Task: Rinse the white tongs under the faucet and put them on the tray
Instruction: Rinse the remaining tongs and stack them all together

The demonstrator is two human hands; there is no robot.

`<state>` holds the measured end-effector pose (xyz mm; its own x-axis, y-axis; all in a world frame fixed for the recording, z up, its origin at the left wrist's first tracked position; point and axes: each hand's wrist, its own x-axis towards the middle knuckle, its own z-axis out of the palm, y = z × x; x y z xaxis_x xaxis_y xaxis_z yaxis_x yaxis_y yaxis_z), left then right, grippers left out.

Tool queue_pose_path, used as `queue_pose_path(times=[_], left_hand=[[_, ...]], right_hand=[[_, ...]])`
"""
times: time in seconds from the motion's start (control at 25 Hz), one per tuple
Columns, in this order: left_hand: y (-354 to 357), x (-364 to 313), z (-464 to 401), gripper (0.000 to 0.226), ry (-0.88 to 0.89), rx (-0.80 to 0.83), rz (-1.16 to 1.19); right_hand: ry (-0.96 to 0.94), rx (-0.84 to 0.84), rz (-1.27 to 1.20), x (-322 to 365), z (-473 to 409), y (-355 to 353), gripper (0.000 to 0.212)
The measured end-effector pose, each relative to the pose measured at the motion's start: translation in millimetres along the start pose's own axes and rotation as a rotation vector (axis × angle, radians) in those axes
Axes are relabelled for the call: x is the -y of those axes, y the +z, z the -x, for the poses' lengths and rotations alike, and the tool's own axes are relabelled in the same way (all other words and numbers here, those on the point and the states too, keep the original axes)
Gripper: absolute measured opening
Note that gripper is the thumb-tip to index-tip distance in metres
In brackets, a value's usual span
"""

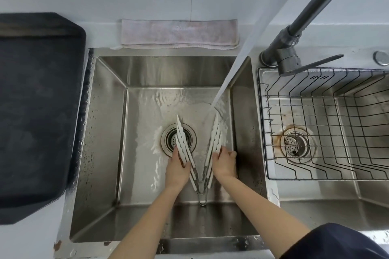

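The white tongs are spread in a V inside the left sink basin, hinge toward me, tips pointing away. My left hand grips the left arm of the tongs over the drain. My right hand grips the right arm. Water from the faucet streams down and lands on the tip of the right arm. A dark tray lies on the counter left of the sink.
A folded pinkish cloth lies behind the sink. The right basin holds a wire rack over a rusty drain. The faucet lever points right. The drain strainer sits mid-basin.
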<state>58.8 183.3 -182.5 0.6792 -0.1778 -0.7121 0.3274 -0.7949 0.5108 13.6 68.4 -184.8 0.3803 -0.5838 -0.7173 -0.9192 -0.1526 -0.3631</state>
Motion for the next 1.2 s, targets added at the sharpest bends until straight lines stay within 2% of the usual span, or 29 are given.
queue_pose_path(times=[0.12, 0.28, 0.4, 0.56, 0.72, 0.88, 1.0, 1.2], left_hand=[[0, -6, -5, 0.055, 0.017, -0.034, -0.011], [1, -17, -9, 0.072, -0.048, -0.007, -0.107], [6, -22, -9, 0.076, -0.081, -0.006, -0.147], [8, -29, -7, 0.074, -0.072, -0.04, -0.105], [-1, -41, -6, 0.07, -0.038, -0.033, 0.079], [-25, -65, 0, 0.068, -0.029, -0.035, 0.346], [-49, -91, 9, 0.059, 0.052, 0.007, 0.488], [-86, -115, 20, 0.059, 0.199, 0.054, 0.635]], right_hand=[[-0.004, 0.039, 0.035, 6, 0, -4, 0.054], [-0.016, 0.067, 0.208, 12, 0, -8, 0.072], [-0.06, 0.088, 0.3, 16, 2, -4, 0.069], [0.008, 0.136, 0.07, 22, 2, -6, 0.077], [0.032, 0.108, -0.21, 30, 10, -22, 0.066], [-0.096, 0.106, -0.366, 48, 18, -48, 0.066], [-0.21, 0.111, -0.515, 65, 29, -67, 0.056], [-0.391, 0.164, -0.675, 91, 49, -103, 0.038]])
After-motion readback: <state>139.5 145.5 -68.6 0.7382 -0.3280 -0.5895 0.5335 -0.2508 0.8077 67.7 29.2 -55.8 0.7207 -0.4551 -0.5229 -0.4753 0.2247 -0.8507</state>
